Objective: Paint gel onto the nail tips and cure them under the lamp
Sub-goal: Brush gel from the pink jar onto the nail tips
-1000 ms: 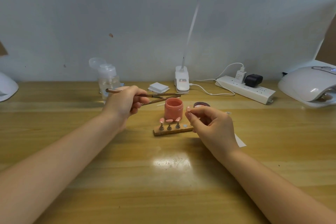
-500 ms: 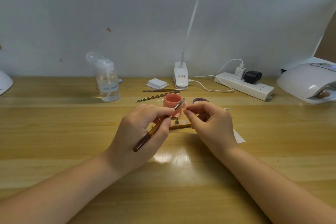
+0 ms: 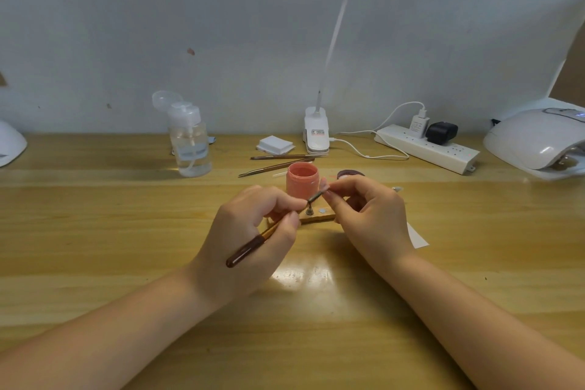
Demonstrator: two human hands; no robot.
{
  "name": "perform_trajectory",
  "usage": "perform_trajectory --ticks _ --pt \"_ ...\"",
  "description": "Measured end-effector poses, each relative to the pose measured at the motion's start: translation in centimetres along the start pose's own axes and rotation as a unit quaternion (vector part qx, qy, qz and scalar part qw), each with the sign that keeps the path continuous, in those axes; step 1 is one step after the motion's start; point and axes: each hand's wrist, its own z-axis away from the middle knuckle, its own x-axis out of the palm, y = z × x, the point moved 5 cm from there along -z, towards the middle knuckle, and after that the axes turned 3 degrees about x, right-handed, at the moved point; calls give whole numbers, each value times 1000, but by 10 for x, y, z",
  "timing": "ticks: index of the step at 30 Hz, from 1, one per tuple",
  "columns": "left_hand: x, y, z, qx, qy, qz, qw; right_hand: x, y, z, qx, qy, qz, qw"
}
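Painting step: my left hand (image 3: 253, 225) grips the gel brush (image 3: 272, 231), bristles at the nail tip (image 3: 323, 186) pinched in my right hand (image 3: 367, 215), just above the wooden holder (image 3: 318, 217) by the gel pot (image 3: 302, 179). Next: even strokes w/ steady hands, then over to the cure lamp (image 3: 538, 139) at right.

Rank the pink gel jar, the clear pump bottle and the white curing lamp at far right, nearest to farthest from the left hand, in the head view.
From the left hand:
1. Pink gel jar, just beyond its fingertips.
2. Clear pump bottle, back left.
3. White curing lamp, far right.
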Motion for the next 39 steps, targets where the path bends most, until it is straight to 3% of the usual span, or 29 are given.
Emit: perform_trajectory --ticks 16,33,39 --pt "-3 -2 0 -64 39 48 996 2 1 1 15 -24 -31 999" --pt "-4 -3 3 -91 21 89 992 3 1 1 14 -30 -33 999" --pt "-2 -13 2 -144 50 169 974 3 0 2 11 -41 -37 998"
